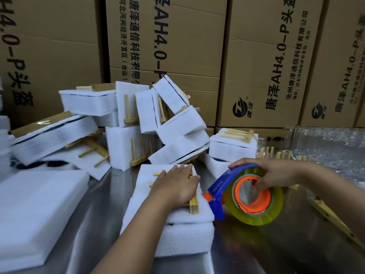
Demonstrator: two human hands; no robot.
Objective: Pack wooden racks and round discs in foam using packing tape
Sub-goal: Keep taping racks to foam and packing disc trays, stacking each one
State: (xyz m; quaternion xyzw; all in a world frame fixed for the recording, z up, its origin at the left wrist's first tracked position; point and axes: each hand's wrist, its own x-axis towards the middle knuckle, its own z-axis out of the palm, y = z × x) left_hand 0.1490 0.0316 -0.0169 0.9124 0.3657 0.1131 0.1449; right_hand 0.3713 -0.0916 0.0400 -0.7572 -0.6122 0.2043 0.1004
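Pressing flat, the left hand (175, 186) pins the wooden rack (194, 202) onto the foam bundle (169, 230); the right hand (274, 175) (fingers hooked through the core) holds the tape dispenser (246, 196) just beside its right edge.

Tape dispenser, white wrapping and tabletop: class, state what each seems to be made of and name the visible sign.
Tape dispenser: glossy blue and orange plastic, judging by its moulded shape. White wrapping: soft matte foam sheet, probably, with a fuzzy, layered edge. Tabletop: seemingly brushed stainless steel, showing streaky reflections.
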